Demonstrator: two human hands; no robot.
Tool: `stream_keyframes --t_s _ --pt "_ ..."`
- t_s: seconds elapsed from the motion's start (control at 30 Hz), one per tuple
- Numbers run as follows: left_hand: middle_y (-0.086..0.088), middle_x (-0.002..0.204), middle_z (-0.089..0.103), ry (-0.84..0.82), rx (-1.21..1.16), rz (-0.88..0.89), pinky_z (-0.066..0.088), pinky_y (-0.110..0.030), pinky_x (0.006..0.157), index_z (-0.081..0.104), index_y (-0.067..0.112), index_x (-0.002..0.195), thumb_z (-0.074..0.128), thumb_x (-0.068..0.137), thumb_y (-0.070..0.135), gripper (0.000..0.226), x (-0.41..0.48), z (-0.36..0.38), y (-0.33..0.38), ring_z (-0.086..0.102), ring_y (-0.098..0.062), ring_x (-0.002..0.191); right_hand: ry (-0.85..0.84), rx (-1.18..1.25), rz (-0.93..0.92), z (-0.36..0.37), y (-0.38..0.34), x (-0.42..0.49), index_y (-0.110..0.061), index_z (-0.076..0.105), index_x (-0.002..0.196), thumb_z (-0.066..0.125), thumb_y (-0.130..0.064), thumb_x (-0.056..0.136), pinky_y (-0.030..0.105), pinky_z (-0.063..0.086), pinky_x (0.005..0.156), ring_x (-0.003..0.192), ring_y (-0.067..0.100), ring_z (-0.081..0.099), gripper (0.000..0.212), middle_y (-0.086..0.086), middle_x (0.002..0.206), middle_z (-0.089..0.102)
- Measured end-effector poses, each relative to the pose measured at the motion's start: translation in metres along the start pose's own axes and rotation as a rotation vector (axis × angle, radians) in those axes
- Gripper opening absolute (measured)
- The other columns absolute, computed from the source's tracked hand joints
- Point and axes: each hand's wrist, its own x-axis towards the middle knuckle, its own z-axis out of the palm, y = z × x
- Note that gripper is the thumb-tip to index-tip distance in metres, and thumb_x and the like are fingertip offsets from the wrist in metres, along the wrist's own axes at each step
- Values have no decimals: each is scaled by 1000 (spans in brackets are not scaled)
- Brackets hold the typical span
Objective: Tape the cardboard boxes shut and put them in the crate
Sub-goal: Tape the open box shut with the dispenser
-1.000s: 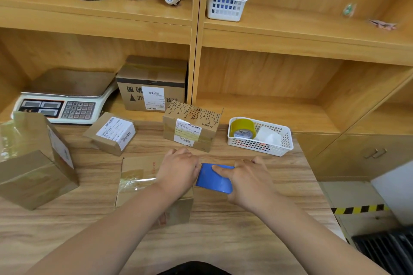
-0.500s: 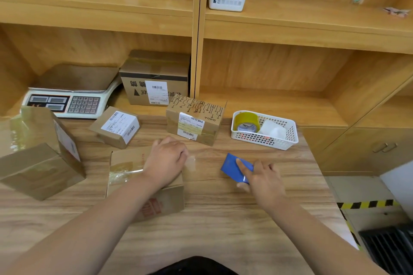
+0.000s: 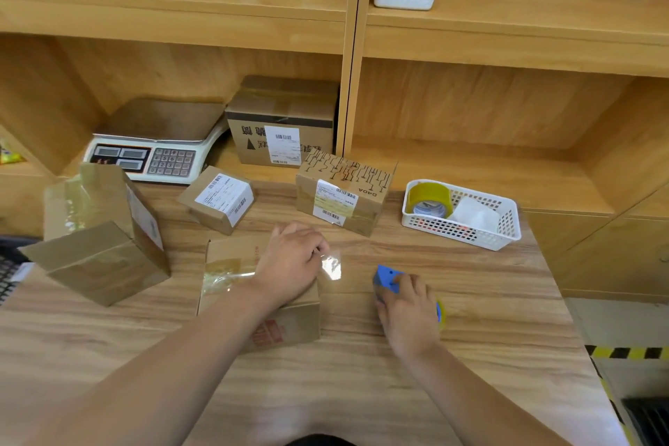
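A flat cardboard box [image 3: 231,257] with red print lies in the middle of the wooden table [image 3: 362,391]. My left hand [image 3: 291,262] rests on its top right part, fingers curled down over a strip of clear tape whose loose end [image 3: 332,266] sticks out past the box's right edge. To the right, my right hand [image 3: 407,308] grips a blue tape dispenser [image 3: 388,277] that sits on the table, apart from the box. Clear tape runs across the box top to the left of my left hand.
A big taped box [image 3: 97,232] stands at the left. Two labelled boxes [image 3: 221,197] [image 3: 344,192] sit behind, another box [image 3: 282,123] and a scale [image 3: 152,141] in the shelf. A white basket [image 3: 461,215] with a tape roll is at the right. A dark crate edge [image 3: 7,268] shows far left.
My right hand has pulled the blue dispenser away from the box to the right and down onto the table. The left hand stays on the box, now with a loose tape end beside it.
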Motion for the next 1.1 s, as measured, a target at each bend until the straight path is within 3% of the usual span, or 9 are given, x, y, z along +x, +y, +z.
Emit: stream_keyframes --t_s 0.03,0.13,0.27,0.43,0.53,0.6,0.73,0.97,1.1 --pt "15 97 65 -12 9 -5 16 -23 80 61 24 82 53 86 8 18 0 0 0 45 -7 108 65 99 8 -7 -12 8 -23 72 76 66 -33 74 37 46 62 72 32 55 12 6 79 60" --pt "16 100 64 -21 41 -16 16 -23 79 59 27 83 52 87 11 17 0 0 0 43 -7 109 25 570 196 -32 -51 33 -23 69 76 38 -41 91 37 37 73 83 26 49 39 -4 78 63" --pt "16 102 64 -21 74 -15 16 -23 78 64 24 91 50 87 14 17 1 1 -1 43 -7 111 -123 1024 507 -34 -81 49 -39 58 62 46 -59 82 45 44 85 92 26 55 31 -15 65 60" --pt "12 104 66 20 85 21 18 -26 76 66 22 89 45 84 14 23 0 4 -3 48 -12 110 -44 949 597 -26 -87 49 -29 50 56 64 -41 86 44 40 87 83 24 57 35 -11 56 57" --pt "5 101 70 125 64 50 40 -31 82 72 18 84 38 81 19 34 -4 4 -2 58 -20 99 -23 863 581 -31 -92 50 -29 47 60 60 -42 90 28 17 78 87 16 47 35 -10 61 55" --pt "-2 97 71 172 125 44 49 -36 79 72 13 93 34 77 18 41 -6 0 0 63 -26 91 -23 830 577 -33 -94 50 -29 47 62 58 -40 91 24 12 74 89 13 42 33 -10 63 55" --pt "-12 103 67 96 210 -199 44 -41 88 50 2 132 53 74 1 58 -6 -8 4 58 -33 101 -58 800 565 -28 -96 47 -23 56 70 56 -40 92 23 12 75 90 12 42 28 -8 69 60" --pt "-11 83 69 49 297 -257 50 -37 76 61 0 117 69 62 1 56 -5 -9 4 63 -32 84 -90 800 567 -20 -105 45 -28 49 65 56 -38 92 27 16 78 88 14 42 30 -9 66 56" --pt "-14 76 68 77 248 -282 52 -36 70 62 -3 114 69 53 -9 61 -4 -10 5 64 -34 77 -143 856 580 -14 -112 47 -29 44 59 58 -37 92 36 34 87 86 19 45 37 -13 60 50"
